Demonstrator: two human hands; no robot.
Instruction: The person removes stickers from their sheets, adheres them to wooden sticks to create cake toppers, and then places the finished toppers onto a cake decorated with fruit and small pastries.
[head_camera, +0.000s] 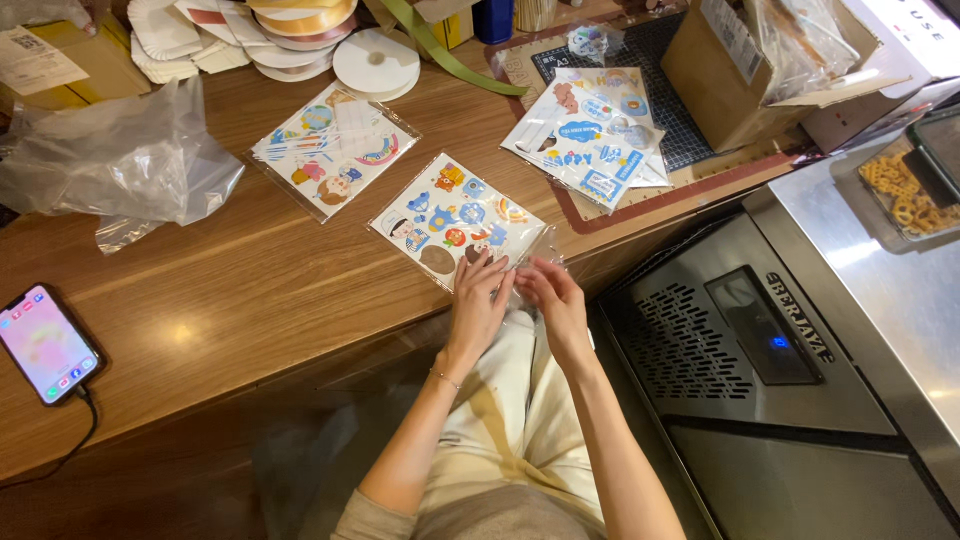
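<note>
A sticker sheet (455, 215) with colourful cartoon figures lies in a clear sleeve at the near edge of the wooden table (230, 290). My left hand (478, 295) rests its fingers on the sleeve's near corner. My right hand (552, 292) pinches the sleeve's clear open flap just to the right, at the table edge. Both hands are close together, almost touching.
Another sticker pack (335, 148) and a fanned stack of packs (592, 135) lie farther back. Crumpled clear bags (120, 160) sit at left, a lit phone (45, 342) on a cable at near left. Ribbon spools (375, 62), a cardboard box (740, 70) and a steel appliance (800, 340) are around.
</note>
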